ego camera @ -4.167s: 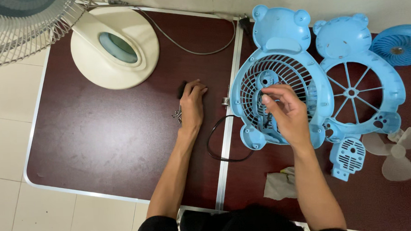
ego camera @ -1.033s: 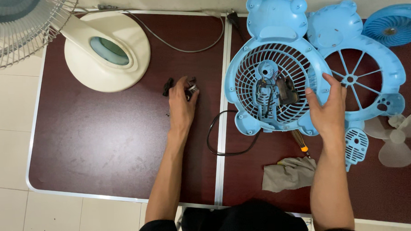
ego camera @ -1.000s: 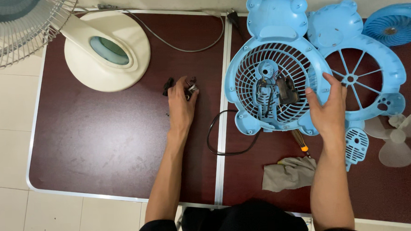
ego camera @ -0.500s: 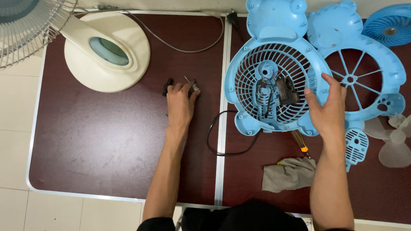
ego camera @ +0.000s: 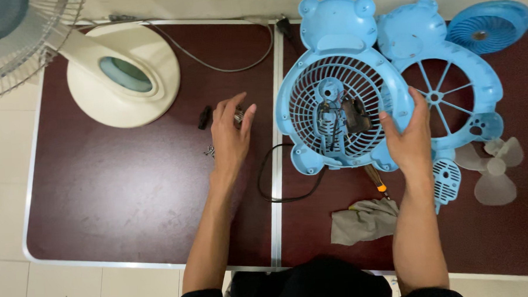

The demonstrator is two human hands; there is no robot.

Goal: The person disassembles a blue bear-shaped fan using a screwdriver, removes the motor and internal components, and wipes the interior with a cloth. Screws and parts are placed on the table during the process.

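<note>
Two hands on the dark red table (ego camera: 131,200). Left hand (ego camera: 231,135) lies fingers spread over small dark parts (ego camera: 204,117) and screws (ego camera: 209,150), just touching them. Right hand (ego camera: 409,137) grips the right rim of the blue bear-shaped fan housing (ego camera: 338,99), fingers curled around it. Housing lies flat, right of the table seam; grey cloth (ego camera: 365,220) nearby.

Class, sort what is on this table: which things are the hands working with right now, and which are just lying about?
In hand:
right hand on blue bear-shaped fan housing
left hand over small dark parts

Lying about:
grey cloth
screwdriver
clear fan blade
cream fan base
round blue grille
</note>
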